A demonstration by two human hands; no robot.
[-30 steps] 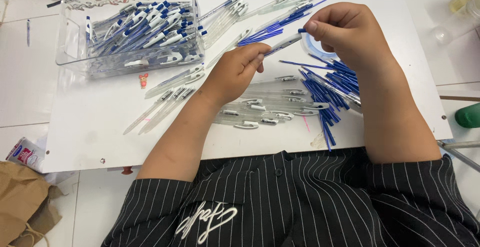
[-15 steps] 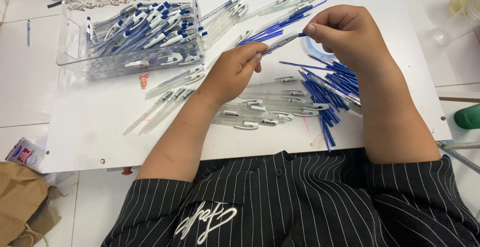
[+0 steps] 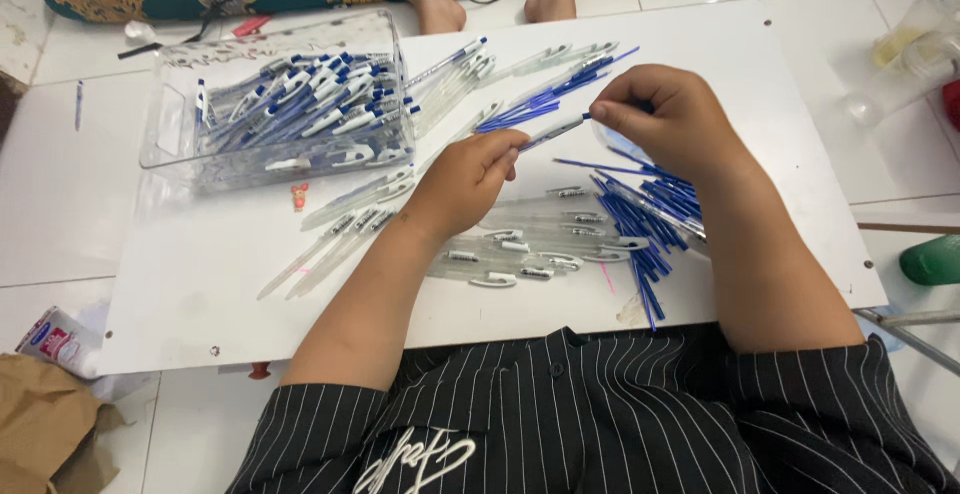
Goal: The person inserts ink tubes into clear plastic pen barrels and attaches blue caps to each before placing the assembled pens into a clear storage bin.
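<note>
Two hands put a pen together over a white bench.

The left hand (image 3: 470, 179) pinches one end of a clear pen barrel (image 3: 552, 132), fingers closed on it, just above the bench (image 3: 200, 304). The right hand (image 3: 665, 119) has its fingers closed on the other end, where a thin blue refill (image 3: 586, 116) pokes out. Both wrists bend in so the hands meet in the middle. The barrel looks light, stiff and a bit slippery, so it is best held near its ends. The refill looks thin and bendy, so hold it close to the tip. More blue refills (image 3: 650, 224) and clear barrels (image 3: 540, 244) lie near the hands. A clear box (image 3: 170, 144) of finished pens sits to the left.
</note>
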